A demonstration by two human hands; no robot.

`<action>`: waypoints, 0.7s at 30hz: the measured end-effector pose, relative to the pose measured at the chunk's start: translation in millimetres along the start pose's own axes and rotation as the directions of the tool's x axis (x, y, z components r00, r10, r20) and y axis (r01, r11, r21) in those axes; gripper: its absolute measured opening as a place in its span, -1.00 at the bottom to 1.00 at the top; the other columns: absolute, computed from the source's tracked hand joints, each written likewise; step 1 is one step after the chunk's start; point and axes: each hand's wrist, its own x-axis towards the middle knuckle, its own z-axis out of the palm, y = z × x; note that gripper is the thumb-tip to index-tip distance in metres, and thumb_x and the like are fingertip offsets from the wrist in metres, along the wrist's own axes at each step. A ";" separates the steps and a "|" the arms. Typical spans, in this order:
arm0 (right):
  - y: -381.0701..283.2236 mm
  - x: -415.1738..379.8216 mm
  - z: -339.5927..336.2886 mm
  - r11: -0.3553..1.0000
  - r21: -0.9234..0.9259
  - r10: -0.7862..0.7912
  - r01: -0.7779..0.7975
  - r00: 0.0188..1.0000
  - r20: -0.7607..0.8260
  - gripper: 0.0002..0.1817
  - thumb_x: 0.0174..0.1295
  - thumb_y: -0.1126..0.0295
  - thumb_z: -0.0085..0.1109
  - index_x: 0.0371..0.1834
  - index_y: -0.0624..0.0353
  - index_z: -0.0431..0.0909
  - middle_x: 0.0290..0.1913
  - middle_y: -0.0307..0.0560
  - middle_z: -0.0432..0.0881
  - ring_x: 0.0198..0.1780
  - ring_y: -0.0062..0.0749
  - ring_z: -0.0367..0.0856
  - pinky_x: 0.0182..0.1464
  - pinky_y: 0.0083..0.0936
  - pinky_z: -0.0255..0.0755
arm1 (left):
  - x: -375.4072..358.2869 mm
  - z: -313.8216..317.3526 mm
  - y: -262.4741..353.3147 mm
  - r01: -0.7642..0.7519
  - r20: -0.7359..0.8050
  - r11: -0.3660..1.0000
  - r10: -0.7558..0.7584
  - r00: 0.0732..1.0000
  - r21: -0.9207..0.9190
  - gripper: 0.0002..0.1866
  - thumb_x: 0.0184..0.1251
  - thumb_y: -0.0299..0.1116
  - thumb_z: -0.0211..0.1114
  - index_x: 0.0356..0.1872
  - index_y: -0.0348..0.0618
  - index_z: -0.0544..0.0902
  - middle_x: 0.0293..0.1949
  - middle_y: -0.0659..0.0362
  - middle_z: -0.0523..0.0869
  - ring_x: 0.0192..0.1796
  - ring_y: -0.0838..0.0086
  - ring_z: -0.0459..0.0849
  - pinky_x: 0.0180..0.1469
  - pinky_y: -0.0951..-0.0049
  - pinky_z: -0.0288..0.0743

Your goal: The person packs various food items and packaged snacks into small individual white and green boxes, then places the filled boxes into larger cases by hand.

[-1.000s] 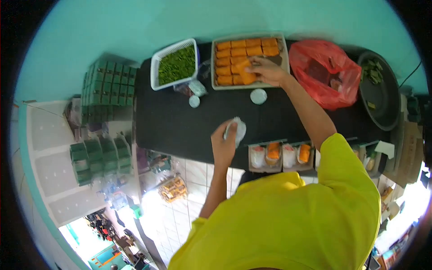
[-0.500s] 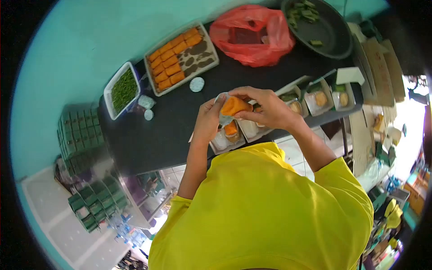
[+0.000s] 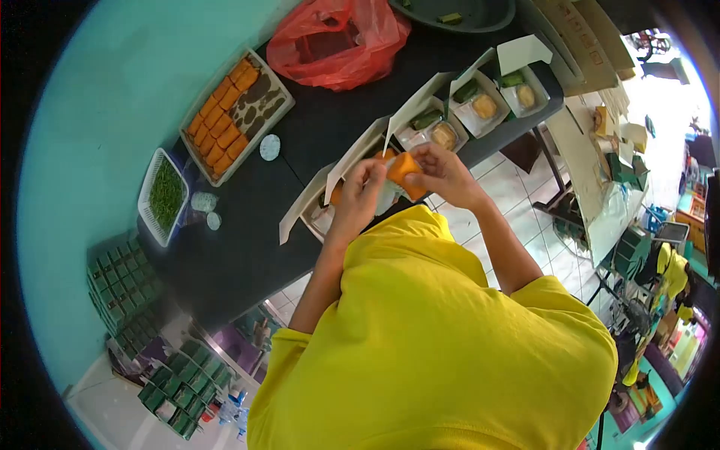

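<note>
In the head view, a soft orange food piece (image 3: 406, 175), block-shaped, is held between my two hands above the table's front edge. My right hand (image 3: 448, 178) pinches it from the right with thumb and fingers. My left hand (image 3: 361, 196) is closed at its left side, on what looks like a thin clear plastic wrapper (image 3: 385, 198) hanging under the piece. Beneath and beside the hands stand open paper boxes in a row; the nearest are partly hidden. A box (image 3: 480, 109) to the right holds a round golden bun (image 3: 484, 106), green pieces and something white wrapped in plastic.
A tray (image 3: 282, 111) of orange pieces lies on the black table (image 3: 247, 251), beside a white basket (image 3: 144, 187) of chopped greens. A red plastic bag (image 3: 337, 60) and a dark basin (image 3: 480, 16) stand behind. Cardboard (image 3: 559, 45) is at right; stacked green boxes (image 3: 120, 285) at left.
My view has turned and shifted, so the table things appear lower left and more boxes show at right. Both hands still hold the orange piece, which has turned between my fingers.
</note>
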 end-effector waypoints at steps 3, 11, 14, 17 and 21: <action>49.3 6.6 -44.1 0.994 -0.088 0.051 -0.070 0.978 -0.201 -0.58 0.12 0.35 0.38 -0.01 0.30 0.50 -0.06 -0.10 0.59 -0.07 -0.46 0.58 0.03 -0.53 0.47 | -9.2 -3.8 -11.3 0.292 -0.053 0.945 -0.303 0.952 -0.147 -0.75 0.38 -0.39 0.25 -0.02 -0.22 0.48 -0.16 0.13 0.55 -0.11 0.56 0.60 -0.12 0.51 0.56; 99.6 67.9 -119.3 0.873 -0.436 0.028 -0.220 0.914 -0.406 -0.54 0.07 0.21 0.39 -0.08 0.34 0.55 -0.20 -0.09 0.63 -0.17 -0.43 0.56 -0.13 -0.49 0.45 | -18.1 -25.6 -21.2 0.149 -0.006 0.989 -0.149 0.989 0.017 -0.69 0.39 -0.43 0.18 0.12 -0.24 0.49 -0.07 0.10 0.58 -0.06 0.50 0.62 -0.02 0.48 0.54; 59.4 49.0 -111.1 0.829 -0.435 0.209 -0.353 0.915 -0.345 -0.55 0.10 0.26 0.39 -0.06 0.35 0.53 -0.18 -0.11 0.63 -0.17 -0.47 0.57 -0.13 -0.55 0.46 | -9.1 -20.4 -11.7 0.065 0.116 0.959 -0.100 0.988 0.276 -0.63 0.37 -0.37 0.20 0.15 -0.26 0.51 0.02 0.07 0.59 0.01 0.44 0.62 0.12 0.46 0.46; 36.7 10.6 -111.0 0.892 -0.247 0.299 -0.380 0.902 -0.311 -0.58 0.16 0.33 0.36 -0.02 0.36 0.49 -0.16 -0.11 0.63 -0.16 -0.51 0.57 -0.11 -0.62 0.47 | 26.5 8.2 -24.0 0.024 0.279 0.889 -0.170 0.945 0.457 -0.51 0.30 -0.18 0.28 0.16 -0.26 0.54 0.14 -0.03 0.58 0.16 0.29 0.58 0.25 0.39 0.37; 34.2 -46.9 -126.1 0.938 -0.092 0.282 -0.335 0.888 -0.364 -0.62 0.22 0.41 0.31 0.03 0.35 0.44 -0.12 -0.10 0.63 -0.11 -0.52 0.59 -0.06 -0.62 0.48 | 91.7 70.3 -75.8 -0.112 0.226 0.736 -0.057 0.972 0.668 -0.30 0.27 -0.05 0.29 0.27 -0.38 0.37 0.29 -0.20 0.41 0.35 0.06 0.37 0.36 0.24 0.26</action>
